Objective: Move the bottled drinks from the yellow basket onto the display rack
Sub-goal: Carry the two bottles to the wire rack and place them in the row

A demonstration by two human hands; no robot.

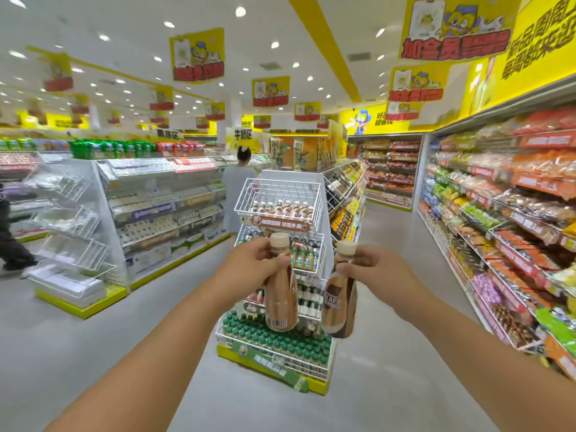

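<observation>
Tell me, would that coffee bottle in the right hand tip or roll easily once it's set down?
Probably tippy: the right bottle looks tall and narrows to a small cap, so a nudge near the top could topple it. On its side it would likely roll, since the body looks round. It appears full, so fairly heavy for its size; the right hand grips its neck.

Two glossy, smooth plastic bottles are seen: the left bottle [281, 299], gripped at its neck by the fingers [265, 255] of the left hand [249, 269], and the right bottle [339, 302], pinched just below its matt beige cap [346, 247] by the right hand [377, 275]. Beyond the fingers, the display rack [280, 194] is made of white-coated metal wire. The floor [93, 353] below is smooth and faintly sheened.
</observation>
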